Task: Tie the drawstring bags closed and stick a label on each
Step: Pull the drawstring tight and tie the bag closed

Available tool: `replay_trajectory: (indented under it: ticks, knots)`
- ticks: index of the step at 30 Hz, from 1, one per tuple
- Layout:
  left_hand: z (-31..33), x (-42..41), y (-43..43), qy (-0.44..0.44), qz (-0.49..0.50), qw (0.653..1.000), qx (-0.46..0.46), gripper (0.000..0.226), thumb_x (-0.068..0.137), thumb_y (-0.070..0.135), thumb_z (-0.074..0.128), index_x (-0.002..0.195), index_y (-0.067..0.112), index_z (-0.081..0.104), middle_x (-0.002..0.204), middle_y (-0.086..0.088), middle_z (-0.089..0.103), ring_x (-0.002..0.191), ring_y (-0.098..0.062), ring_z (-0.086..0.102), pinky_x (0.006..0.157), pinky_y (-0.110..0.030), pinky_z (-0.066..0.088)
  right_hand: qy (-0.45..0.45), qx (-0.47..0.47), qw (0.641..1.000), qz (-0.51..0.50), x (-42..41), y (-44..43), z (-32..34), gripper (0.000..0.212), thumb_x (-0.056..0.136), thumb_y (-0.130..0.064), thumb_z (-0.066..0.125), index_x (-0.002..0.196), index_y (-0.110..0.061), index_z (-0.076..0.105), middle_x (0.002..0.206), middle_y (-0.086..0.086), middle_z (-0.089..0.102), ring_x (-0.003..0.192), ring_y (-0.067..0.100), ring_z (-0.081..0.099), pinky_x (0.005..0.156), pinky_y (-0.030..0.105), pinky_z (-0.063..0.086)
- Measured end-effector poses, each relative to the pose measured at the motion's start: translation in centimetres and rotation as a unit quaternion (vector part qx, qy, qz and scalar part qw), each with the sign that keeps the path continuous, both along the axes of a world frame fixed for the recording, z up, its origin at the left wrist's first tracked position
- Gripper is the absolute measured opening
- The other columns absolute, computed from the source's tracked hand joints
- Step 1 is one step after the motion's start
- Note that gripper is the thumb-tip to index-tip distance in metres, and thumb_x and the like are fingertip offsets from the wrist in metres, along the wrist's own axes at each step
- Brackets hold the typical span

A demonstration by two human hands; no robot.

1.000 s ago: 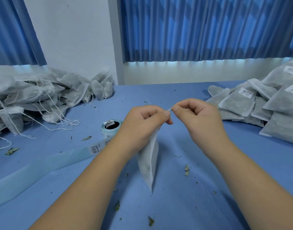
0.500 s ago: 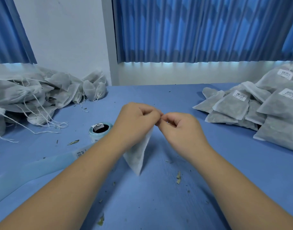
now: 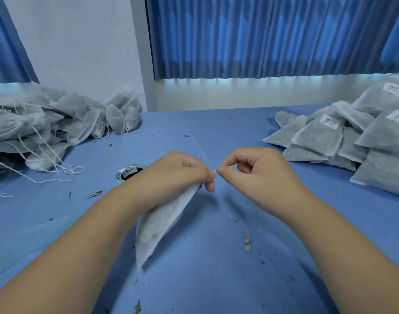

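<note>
The bag (image 3: 162, 225) hangs dead centre. Its neck is bunched in the left hand (image 3: 180, 175) and its low corner points to 7 o'clock, close to the blue table (image 3: 216, 279). That hand's fingers are curled round the neck. A stub of white string (image 3: 215, 171) shows at its fingertips, and the right hand (image 3: 257, 173), just off at 3 o'clock, pinches it between thumb and forefinger, the other fingers tucked in.

This looks like the tying step: the knot is being drawn up, and there's no label on this bag yet. The next move calls for a firm pull toward 3 o'clock with the neck held steady, then a reach for the label roll (image 3: 130, 172) at 9 o'clock. Untied bags (image 3: 47, 128) are heaped at 10 o'clock and labelled bags (image 3: 329, 137) at 2 o'clock.
</note>
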State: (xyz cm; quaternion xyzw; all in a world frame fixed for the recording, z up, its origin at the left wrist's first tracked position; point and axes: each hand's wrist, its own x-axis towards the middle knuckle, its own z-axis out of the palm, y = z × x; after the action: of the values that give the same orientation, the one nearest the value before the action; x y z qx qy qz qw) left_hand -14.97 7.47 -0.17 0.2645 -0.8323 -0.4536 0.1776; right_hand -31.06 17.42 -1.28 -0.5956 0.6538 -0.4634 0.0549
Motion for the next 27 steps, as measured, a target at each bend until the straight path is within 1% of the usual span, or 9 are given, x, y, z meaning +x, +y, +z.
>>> replay_trajectory:
  ticks: [2, 6, 9, 11, 14, 16, 18, 21, 27]
  knots:
    - [-0.2, 0.2, -0.5, 0.047, -0.032, 0.990, 0.132, 0.025, 0.065, 0.042, 0.066, 0.059, 0.018, 0.066, 0.050, 0.004, 0.041, 0.049, -0.016, 0.038, 0.051, -0.024, 0.034, -0.005, -0.001, 1.000, 0.004, 0.1, -0.1, -0.2, 0.024, 0.085, -0.030, 0.067, 0.062, -0.023, 0.063, 0.044, -0.009, 0.031, 0.046, 0.008, 0.032, 0.046, 0.018, 0.028]
    - [-0.8, 0.0, -1.1, 0.104, -0.096, 0.923, 0.357, 0.020, 0.066, 0.030, 0.065, 0.054, 0.015, 0.058, 0.050, 0.005, 0.031, 0.043, -0.011, 0.032, 0.044, -0.022, 0.031, -0.006, 0.057, 0.998, 0.008, 0.4, -0.6, -1.0, 0.023, 0.088, -0.032, 0.063, 0.067, -0.022, 0.067, 0.048, -0.013, 0.046, 0.045, 0.005, 0.038, 0.046, 0.016, 0.033]
    - [-1.3, -0.2, -1.0, 0.115, -0.132, 0.888, 0.425, 0.017, 0.071, 0.021, 0.059, 0.055, 0.015, 0.058, 0.048, 0.006, 0.036, 0.043, -0.009, 0.035, 0.045, -0.022, 0.032, 0.046, 0.141, 0.989, -0.016, 0.1, -0.8, -1.5, 0.015, 0.087, -0.033, 0.062, 0.073, -0.030, 0.067, 0.065, -0.018, 0.060, 0.056, -0.001, 0.050, 0.053, 0.014, 0.037]
    - [-1.5, -0.4, -0.9, 0.121, -0.141, 0.875, 0.447, 0.019, 0.073, 0.021, 0.057, 0.056, 0.016, 0.057, 0.048, 0.006, 0.036, 0.043, -0.009, 0.035, 0.045, -0.021, 0.033, 0.092, 0.192, 0.976, -0.039, -0.2, -0.7, -1.6, 0.004, 0.086, -0.034, 0.062, 0.088, -0.037, 0.066, 0.091, -0.016, 0.061, 0.078, -0.002, 0.055, 0.069, 0.017, 0.041]
    - [-1.8, -0.5, -0.9, 0.129, -0.132, 0.865, 0.466, 0.020, 0.073, 0.024, 0.054, 0.055, 0.015, 0.055, 0.047, 0.006, 0.035, 0.042, -0.009, 0.035, 0.044, -0.022, 0.033, 0.132, 0.175, 0.972, -0.085, -0.7, -0.6, -1.4, 0.023, 0.088, -0.027, 0.061, 0.110, -0.032, 0.063, 0.111, -0.009, 0.053, 0.098, 0.008, 0.055, 0.084, 0.025, 0.041]
    - [-1.9, -0.6, -1.0, 0.134, -0.130, 0.858, 0.479, 0.018, 0.070, 0.024, 0.055, 0.054, 0.015, 0.054, 0.046, 0.005, 0.035, 0.041, -0.010, 0.035, 0.043, -0.022, 0.034, 0.101, 0.067, 0.988, -0.092, -0.4, -0.4, -0.7, 0.017, 0.086, -0.022, 0.062, 0.100, -0.031, 0.066, 0.102, -0.011, 0.056, 0.089, 0.002, 0.055, 0.077, 0.017, 0.040]
    - [-2.1, -0.6, -1.1, 0.138, -0.125, 0.851, 0.490, 0.019, 0.071, 0.023, 0.054, 0.054, 0.014, 0.054, 0.046, 0.005, 0.034, 0.040, -0.010, 0.034, 0.044, -0.022, 0.032, 0.005, 0.005, 0.999, -0.048, 0.2, -0.2, -0.1, 0.013, 0.085, -0.020, 0.064, 0.079, -0.031, 0.068, 0.081, -0.008, 0.062, 0.071, 0.005, 0.056, 0.064, 0.013, 0.041]
    - [-2.5, -0.7, -1.3, 0.139, -0.110, 0.853, 0.491, 0.020, 0.071, 0.024, 0.052, 0.054, 0.015, 0.056, 0.046, 0.006, 0.034, 0.041, -0.009, 0.032, 0.048, -0.023, 0.025, -0.122, 0.023, 0.991, 0.044, 1.7, 0.2, 0.4, 0.016, 0.084, -0.017, 0.065, 0.070, -0.023, 0.069, 0.064, 0.004, 0.060, 0.057, 0.011, 0.049, 0.053, 0.018, 0.039]
    - [-2.9, -0.8, -1.2, 0.125, -0.085, 0.865, 0.478, 0.016, 0.066, 0.025, 0.057, 0.054, 0.015, 0.055, 0.046, 0.006, 0.033, 0.043, -0.009, 0.029, 0.052, -0.025, 0.020, -0.141, 0.076, 0.986, 0.048, 2.7, -0.1, 0.0, 0.019, 0.084, -0.013, 0.067, 0.066, -0.020, 0.067, 0.055, -0.013, 0.056, 0.053, 0.004, 0.048, 0.051, 0.016, 0.039]
